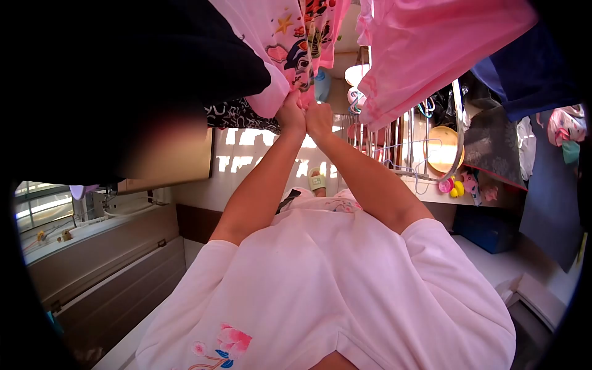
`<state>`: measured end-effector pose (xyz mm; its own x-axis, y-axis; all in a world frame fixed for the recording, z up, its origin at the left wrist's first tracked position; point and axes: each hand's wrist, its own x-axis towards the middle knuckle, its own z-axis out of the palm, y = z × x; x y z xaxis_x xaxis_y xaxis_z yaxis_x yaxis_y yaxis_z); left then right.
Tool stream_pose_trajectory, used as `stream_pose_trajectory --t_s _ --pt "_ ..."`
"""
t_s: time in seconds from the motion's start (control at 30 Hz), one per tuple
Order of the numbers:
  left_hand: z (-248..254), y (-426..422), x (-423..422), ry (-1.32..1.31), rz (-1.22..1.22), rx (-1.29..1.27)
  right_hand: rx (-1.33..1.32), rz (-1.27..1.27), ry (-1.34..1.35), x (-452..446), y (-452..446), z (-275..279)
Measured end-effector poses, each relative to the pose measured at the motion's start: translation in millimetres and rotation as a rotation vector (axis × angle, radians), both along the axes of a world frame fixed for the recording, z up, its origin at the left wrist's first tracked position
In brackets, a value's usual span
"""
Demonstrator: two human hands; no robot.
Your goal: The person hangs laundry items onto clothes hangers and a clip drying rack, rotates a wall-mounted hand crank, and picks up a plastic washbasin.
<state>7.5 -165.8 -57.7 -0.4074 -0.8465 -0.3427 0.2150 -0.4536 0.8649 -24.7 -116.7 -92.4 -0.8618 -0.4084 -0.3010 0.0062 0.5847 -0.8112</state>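
A pink shirt with a colourful cartoon print and a gold star (271, 46) hangs in front of me. Both hands are together at its lower edge. My left hand (291, 115) is closed around the hem. Right beside it, my right hand (319, 119) is curled into the same fabric, its fingers partly hidden. Behind my left hand a black cloth with white squiggles (243, 115) shows. To the right hangs a plain pink garment (431, 52), apart from my hands.
Dark navy cloth (527, 71) hangs at the upper right. Below the pink garment stands a metal rack (401, 148) with hangers and a yellow basin (444, 150). A window ledge (80, 231) runs along the left. A large dark shape covers the upper left.
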Motion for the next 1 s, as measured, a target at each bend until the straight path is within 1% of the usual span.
stream_pose_trajectory --t_s 0.03,0.13,0.17,0.23,0.27,0.3,0.33,0.37,0.43,0.47,0.5,0.53,0.57,0.63,0.67,0.7,0.73,0.77,0.8,0.83,0.87,0.9,0.93,0.97,1.0 --pt "-1 0 -1 0.002 -0.001 -0.001 0.018 0.022 0.048 0 0 -3" --pt "1 3 0 0.03 0.002 0.002 0.043 0.036 0.051 -1 4 -5" --pt "4 5 2 -0.002 -0.049 -0.021 0.041 0.031 0.051 -1 6 -4" --pt "15 13 8 -0.034 -0.115 -0.043 0.02 0.265 0.259 -1 21 7" --pt "22 16 14 -0.01 -0.218 -0.096 0.024 0.252 0.263 -4 33 14" --pt "27 18 20 0.018 -0.321 -0.149 -0.428 0.081 -0.43 -8 48 29" --pt "27 19 28 0.058 -0.454 -0.085 -0.875 -0.109 -1.12 -11 64 39" --pt "27 22 34 0.068 -0.533 -0.032 -0.879 -0.121 -1.11 -11 82 46" --pt "20 42 40 0.083 -0.641 0.022 -0.49 0.243 -0.737 -12 120 54" --pt "18 54 42 0.116 -0.729 0.084 -0.492 0.228 -0.726 -19 140 53" --pt "17 65 43 0.148 -0.814 0.147 -0.428 0.235 -0.772 -27 160 49" --pt "13 75 41 0.197 -0.85 0.336 -0.366 0.243 -0.82 -33 180 48" --pt "10 87 36 0.145 -0.817 0.473 -0.371 0.228 -0.815 -41 201 49" --pt "-33 107 21 -0.196 -0.867 0.038 -0.381 0.087 -0.905 -53 237 52" --pt "-56 114 11 -0.367 -0.945 -0.287 -0.377 -0.04 -0.893 -52 247 73" --pt "-70 120 -3 -0.53 -1.003 -0.621 -0.388 -0.06 -0.881 -54 261 76" --pt "-71 128 -19 -0.547 -0.968 -0.899 -0.431 -0.057 -0.861 -57 277 78" --pt "-83 134 -38 -0.585 -0.936 -0.998 -0.474 -0.057 -0.839 -60 293 78" --pt "-101 137 -58 -0.563 -0.862 -1.194 -0.54 -0.047 -0.858 -62 307 71" --pt "-101 143 -77 -0.533 -0.779 -1.387 -0.556 -0.076 -0.846 -62 317 67" --pt "-101 151 -92 -0.645 -0.78 -1.412 -0.771 -0.123 -0.919 -62 325 63" --pt "-126 150 -108 -0.777 -0.806 -1.431 -0.988 -0.161 -0.982 -62 332 59" --pt "-130 154 -117 -0.732 -0.766 -1.473 -1.06 -0.187 -1.007 -63 337 54" --pt "-135 156 -122 -0.69 -0.724 -1.512 -1.07 -0.203 -0.996 -65 342 48" --pt "-138 156 -125 -0.698 -0.742 -1.548 -1.172 -0.219 -1.081 -68 345 43"
